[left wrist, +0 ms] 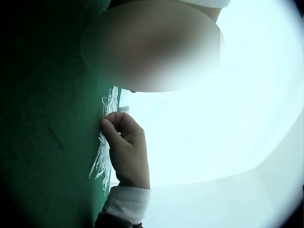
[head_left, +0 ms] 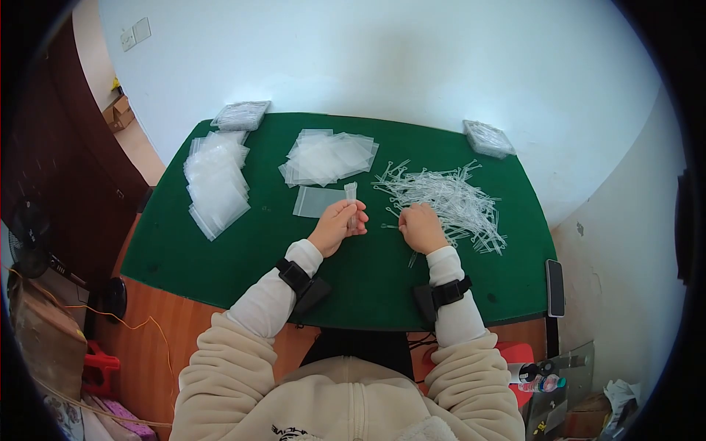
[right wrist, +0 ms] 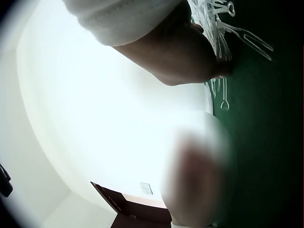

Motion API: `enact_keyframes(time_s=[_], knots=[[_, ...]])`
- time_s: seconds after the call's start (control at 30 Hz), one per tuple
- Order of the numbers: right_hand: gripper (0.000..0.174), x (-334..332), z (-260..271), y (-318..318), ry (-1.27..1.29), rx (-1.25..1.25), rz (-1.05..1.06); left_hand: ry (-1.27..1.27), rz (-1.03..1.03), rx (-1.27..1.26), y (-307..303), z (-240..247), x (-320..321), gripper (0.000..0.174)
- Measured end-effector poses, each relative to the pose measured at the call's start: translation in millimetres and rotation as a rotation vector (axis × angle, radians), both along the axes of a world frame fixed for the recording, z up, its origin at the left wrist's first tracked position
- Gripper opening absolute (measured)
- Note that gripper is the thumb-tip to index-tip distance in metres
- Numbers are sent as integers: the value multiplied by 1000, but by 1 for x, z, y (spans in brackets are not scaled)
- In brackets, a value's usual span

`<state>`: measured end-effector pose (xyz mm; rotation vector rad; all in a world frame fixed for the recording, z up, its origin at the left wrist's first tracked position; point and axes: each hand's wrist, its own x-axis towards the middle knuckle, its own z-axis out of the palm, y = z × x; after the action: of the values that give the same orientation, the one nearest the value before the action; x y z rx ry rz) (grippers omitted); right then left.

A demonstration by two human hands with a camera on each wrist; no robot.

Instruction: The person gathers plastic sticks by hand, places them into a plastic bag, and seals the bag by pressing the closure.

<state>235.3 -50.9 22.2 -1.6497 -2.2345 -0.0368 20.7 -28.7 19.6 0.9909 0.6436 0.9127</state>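
My left hand (head_left: pixel 340 224) grips a small upright bundle of clear plastic fruit forks (head_left: pixel 351 192) near the middle of the table. Just behind its fingers, a single flat zip bag (head_left: pixel 312 202) lies on the green table. At the near left edge of a loose heap of forks (head_left: pixel 448 198), my right hand (head_left: pixel 423 229) has thumb and fingertips together on a fork (right wrist: pixel 225 102). That fork's ring end sticks out past the fingertips. Close to the right hand in the right wrist view lies another fork (right wrist: pixel 256 43), its two prongs showing. Blurred ovals cover parts of both wrist views.
Flat zip bags (head_left: pixel 217 184) are fanned out at the left, with another pile of bags (head_left: pixel 331 158) at back centre. Filled packs stand at the back left (head_left: pixel 243 115) and back right (head_left: pixel 489 138). A phone (head_left: pixel 555 288) lies at the table's right edge, a wall behind.
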Motion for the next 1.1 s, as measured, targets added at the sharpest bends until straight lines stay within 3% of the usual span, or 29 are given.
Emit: enact_keyframes(time_s=[0.07, 0.17, 0.33, 0.43, 0.7, 0.93, 1.1], knots=[[6, -4, 0, 1, 11, 12, 10, 2, 36, -1, 1, 0, 1, 18], [5, -12, 1, 8, 412, 265, 127, -28, 17, -10, 3, -4, -1, 17], [5, -23, 7, 4, 705, 117, 43, -44, -74, -52, 4, -5, -3, 15], [20, -28, -1, 7, 997, 137, 95, -29, -90, -76, 3, -4, -3, 15], [45, -37, 12, -5, 1258, -88, 230, 7, -118, -92, -1, -1, -1, 17], [33, -38, 5, -4, 1265, -249, 304, 69, -124, -89, -1, -5, 0, 19], [25, -43, 7, -7, 1302, -332, 326, 100, -268, -52, -4, -2, 2, 22]])
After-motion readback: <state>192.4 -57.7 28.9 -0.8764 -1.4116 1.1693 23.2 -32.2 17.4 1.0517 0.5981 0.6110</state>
